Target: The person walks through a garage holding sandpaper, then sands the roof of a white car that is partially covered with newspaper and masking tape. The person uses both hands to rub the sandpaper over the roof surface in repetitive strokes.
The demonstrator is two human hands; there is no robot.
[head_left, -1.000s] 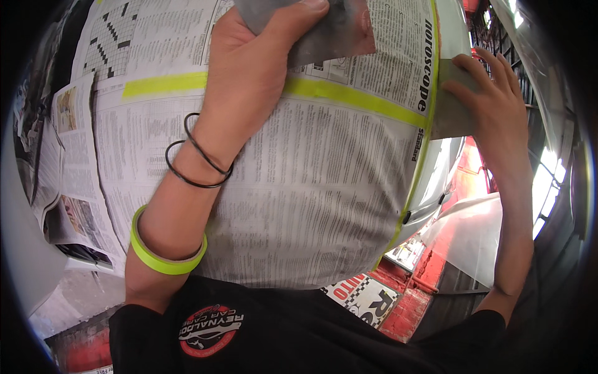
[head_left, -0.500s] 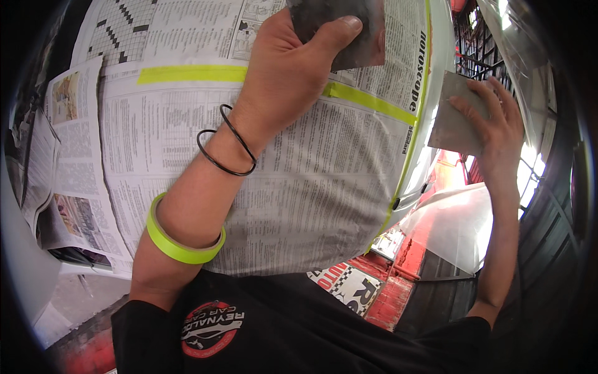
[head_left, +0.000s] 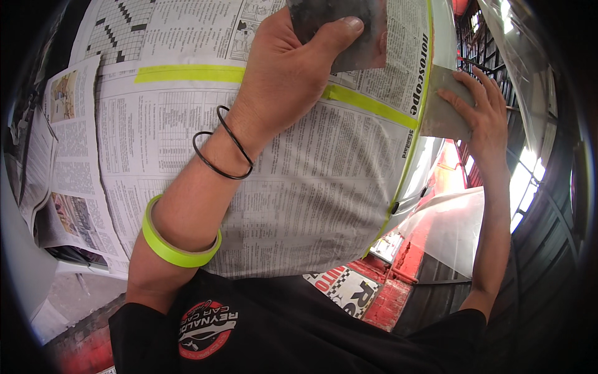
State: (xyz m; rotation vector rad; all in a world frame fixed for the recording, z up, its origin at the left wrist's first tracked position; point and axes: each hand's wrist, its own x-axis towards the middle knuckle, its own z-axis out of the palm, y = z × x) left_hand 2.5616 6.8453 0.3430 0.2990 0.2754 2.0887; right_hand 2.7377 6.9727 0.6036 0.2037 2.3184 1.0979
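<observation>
My left hand (head_left: 283, 78) is closed on a dark grey sheet of what looks like sandpaper (head_left: 364, 53), its thumb lying across the top. Newspaper (head_left: 311, 187) spreads beneath that hand, over a curved car panel. My right hand (head_left: 486, 118) holds a lighter grey sandpaper sheet (head_left: 443, 118), fingers bent over its face. This sheet overlaps the newspaper's right border, beside a yellow-green tape strip (head_left: 412, 149). A roll of yellow-green masking tape (head_left: 180, 254) circles my left forearm, and black bands (head_left: 221, 168) ring the wrist.
Another tape strip (head_left: 187, 73) crosses the newspaper. Loose newspaper pages (head_left: 75, 156) hang at the left, above a pale car part (head_left: 25, 249). Clear plastic sheeting (head_left: 445, 224) hangs at the right, near a red post (head_left: 398, 293) and a dark corrugated wall (head_left: 548, 230).
My right hand has moved left with its sheet, which now overlaps the newspaper's edge. My left hand has hardly shifted and keeps its hold on the dark sheet.
</observation>
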